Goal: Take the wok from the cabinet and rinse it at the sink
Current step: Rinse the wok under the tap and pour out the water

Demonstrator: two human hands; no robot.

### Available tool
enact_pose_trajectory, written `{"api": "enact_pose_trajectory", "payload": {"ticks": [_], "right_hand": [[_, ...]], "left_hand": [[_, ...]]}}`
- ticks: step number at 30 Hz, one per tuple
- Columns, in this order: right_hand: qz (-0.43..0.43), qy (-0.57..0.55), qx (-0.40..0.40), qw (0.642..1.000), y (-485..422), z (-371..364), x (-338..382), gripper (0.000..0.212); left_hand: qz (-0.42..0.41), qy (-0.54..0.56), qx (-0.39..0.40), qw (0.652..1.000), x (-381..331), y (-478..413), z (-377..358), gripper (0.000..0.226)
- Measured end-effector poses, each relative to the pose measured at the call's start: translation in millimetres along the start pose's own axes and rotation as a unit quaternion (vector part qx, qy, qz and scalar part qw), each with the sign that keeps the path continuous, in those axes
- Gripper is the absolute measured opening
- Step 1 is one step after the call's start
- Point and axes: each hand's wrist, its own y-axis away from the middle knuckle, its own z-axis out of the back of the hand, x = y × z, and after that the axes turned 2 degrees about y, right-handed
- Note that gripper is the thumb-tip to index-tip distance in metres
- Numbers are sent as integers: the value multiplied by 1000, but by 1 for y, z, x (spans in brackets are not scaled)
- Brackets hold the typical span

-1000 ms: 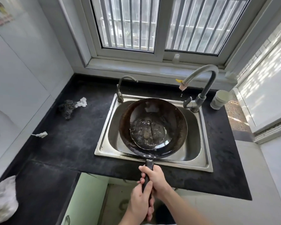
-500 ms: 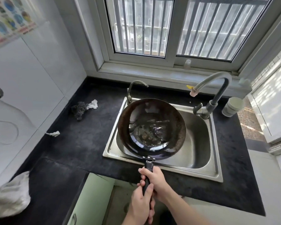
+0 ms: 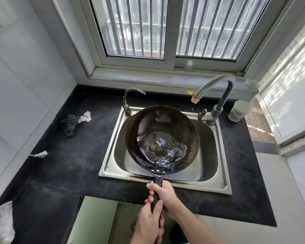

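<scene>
Gripping wok (image 3: 165,131), apparently over sink (image 3: 217,180)

From my feed, the wok (image 3: 161,138) hides the sink (image 3: 208,148) drain at twelve o'clock; my hands cover most of its handle (image 3: 158,180); a white bag (image 3: 1,224) is cropped at eight o'clock.

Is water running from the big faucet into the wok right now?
No, the big faucet's spout shows no stream; the wok, held over the sink by both hands, only has water sloshing inside.
</scene>
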Motion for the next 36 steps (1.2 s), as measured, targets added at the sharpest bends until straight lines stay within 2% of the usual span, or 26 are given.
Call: {"api": "enact_pose_trajectory", "payload": {"ticks": [8,11,16,20,22,24,27,29,32,34,36], "right_hand": [[-10,35,29,999,-11,2,17,26],[-16,29,24,999,-9,4,12,26],[-27,21,-1,999,4,11,-3,26],[-18,6,-19,1000,14,13,-12,30],[-16,-6,-32,999,18,14,-16,30],[-10,-18,-36,999,21,14,-19,29],[-9,-19,-32,999,19,14,-17,31],[-14,-19,-28,999,14,13,-14,33],[-29,-7,-7,1000,9,12,-5,34],[-37,6,17,999,9,12,0,34],[-47,13,32,998,9,14,5,31]], "left_hand": [[32,66,-12,997,-6,-9,-5,6],[59,80,-5,995,8,-8,-10,34],[53,52,10,997,20,-5,-16,34],[65,54,29,996,40,-2,-24,70],[74,64,26,995,51,-2,-27,73],[58,58,36,996,46,2,-24,67],[35,35,48,998,32,5,-18,37],[27,27,27,999,20,6,-15,28],[15,10,9,1000,13,7,-14,29],[4,-15,-18,1000,6,10,-14,20],[1,-21,-30,999,-3,15,-16,1]]}}
